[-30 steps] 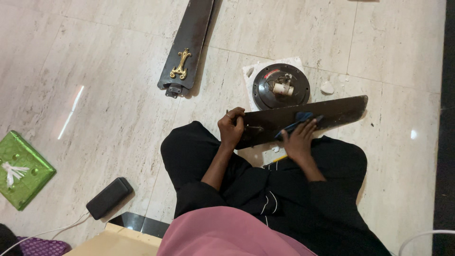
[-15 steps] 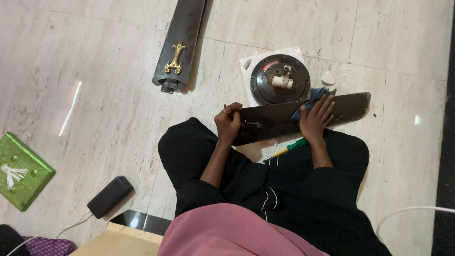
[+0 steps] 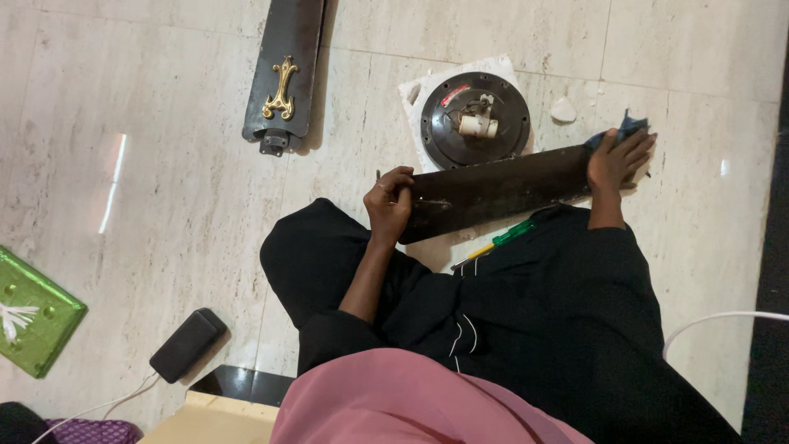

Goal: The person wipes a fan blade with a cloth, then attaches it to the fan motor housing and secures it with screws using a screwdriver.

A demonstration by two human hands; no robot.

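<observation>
Head view: the dark fan blade [image 3: 493,191] lies across the person's lap just below the round motor housing [image 3: 475,120]; the left hand [image 3: 389,203] has its fingers clamped on the blade's near end below and left of the housing, and the right hand [image 3: 618,159] presses a blue cloth [image 3: 625,129] flat on the far tip, fingers together over it, to the right of the housing. Wiping well here seems to call for a firm left-hand hold so the blade does not pivot, and long strokes along its length. A green-handled screwdriver [image 3: 501,240] lies on the floor just under the blade, well below the housing, and a second blade [image 3: 283,74] rests to the housing's left.
</observation>
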